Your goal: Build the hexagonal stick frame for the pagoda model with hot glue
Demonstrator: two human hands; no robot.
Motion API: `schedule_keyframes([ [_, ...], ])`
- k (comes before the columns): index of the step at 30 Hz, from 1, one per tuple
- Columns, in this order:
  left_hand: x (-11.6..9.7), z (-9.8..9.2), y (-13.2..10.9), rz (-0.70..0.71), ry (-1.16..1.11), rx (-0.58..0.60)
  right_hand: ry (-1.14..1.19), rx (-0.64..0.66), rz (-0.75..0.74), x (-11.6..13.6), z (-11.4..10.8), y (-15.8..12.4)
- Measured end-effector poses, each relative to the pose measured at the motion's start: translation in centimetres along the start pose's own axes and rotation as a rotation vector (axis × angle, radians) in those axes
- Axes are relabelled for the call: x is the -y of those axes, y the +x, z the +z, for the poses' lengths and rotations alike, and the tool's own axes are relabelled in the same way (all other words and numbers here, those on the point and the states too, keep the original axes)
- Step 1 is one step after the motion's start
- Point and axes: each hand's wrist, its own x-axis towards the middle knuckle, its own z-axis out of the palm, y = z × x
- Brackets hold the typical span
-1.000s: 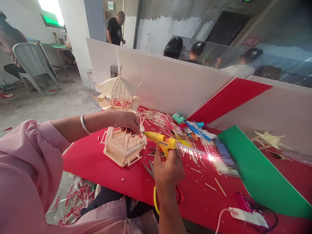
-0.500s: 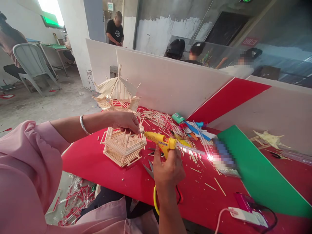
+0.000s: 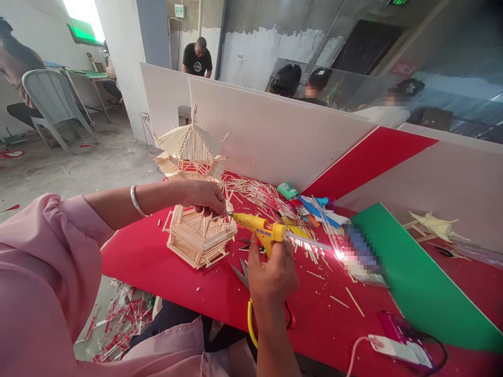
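My right hand [image 3: 273,275] grips a yellow glue gun [image 3: 261,228], its nozzle pointing left at the top edge of a hexagonal base made of wooden sticks [image 3: 198,238]. My left hand [image 3: 204,196] is closed over that base, pinching a thin stick [image 3: 222,213] right at the nozzle. Behind the base stands a stick pagoda roof [image 3: 188,149] on the red table [image 3: 157,267].
Loose sticks [image 3: 259,196], coloured packets [image 3: 310,207], scissors [image 3: 241,269] and a phone on a cable [image 3: 401,345] lie on the table. A green sheet [image 3: 416,283] lies at right. White and red dividers [image 3: 283,136] stand behind. Other people sit beyond them.
My hands and the glue gun have stayed almost still. A person in black in the background has moved to the right.
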Motion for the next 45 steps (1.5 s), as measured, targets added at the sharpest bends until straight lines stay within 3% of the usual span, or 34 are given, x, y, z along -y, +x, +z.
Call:
schedule_keyframes([
  [6, 0.1, 0.1, 0.0, 0.010, 0.028, -0.002, 0.004, -0.008, 0.008, 0.0, -0.1, 0.0],
  [9, 0.0, 0.0, -0.2, 0.019, 0.098, -0.060, 0.028, 0.016, 0.030, 0.0, -0.2, -0.1],
  [13, -0.4, -0.2, -1.5, 0.046, 0.282, -0.343, 0.143, 0.119, 0.186, -0.4, -0.9, -0.2],
  [15, -0.6, 0.2, -3.0, 0.086, 0.385, -0.522, 0.269, 0.238, 0.325, -1.0, -1.7, -0.2],
  [18, -0.6, 2.3, -6.3, 0.195, 0.541, -0.757, 0.496, 0.489, 0.530, -2.7, -3.2, -0.3],
  [20, -0.1, 5.0, -8.5, 0.279, 0.584, -0.883, 0.525, 0.610, 0.610, -4.5, -4.2, -0.7],
  [22, 0.8, 8.5, -10.0, 0.378, 0.577, -0.908, 0.437, 0.660, 0.644, -6.9, -5.2, -1.6],
  [23, 1.4, 10.4, -10.1, 0.398, 0.544, -0.864, 0.381, 0.666, 0.654, -8.2, -5.6, -2.3],
  [25, 2.8, 14.2, -8.9, 0.411, 0.467, -0.672, 0.281, 0.665, 0.684, -10.9, -6.1, -3.9],
  [28, 4.6, 19.1, -3.6, 0.417, 0.469, -0.321, 0.158, 0.673, 0.712, -14.6, -6.3, -6.5],
  [29, 4.9, 20.2, -1.3, 0.394, 0.529, -0.279, 0.108, 0.681, 0.700, -15.5, -6.2, -7.2],
  [31, 5.1, 21.6, 3.2, 0.271, 0.672, -0.317, 0.019, 0.694, 0.665, -16.7, -5.7, -8.3],
  [34, 4.7, 21.7, 8.4, 0.178, 0.814, -0.323, -0.047, 0.683, 0.643, -17.2, -4.6, -9.3],
  [37, 4.4, 20.8, 11.2, 0.187, 0.847, -0.290, -0.089, 0.672, 0.645, -17.1, -3.6, -9.8],
  [41, 4.9, 20.2, 12.6, 0.219, 0.851, -0.263, -0.084, 0.686, 0.634, -17.1, -2.6, -10.3],
  [45, 5.8, 20.4, 12.7, 0.290, 0.783, -0.309, -0.041, 0.688, 0.622, -17.2, -2.1, -10.7],
])
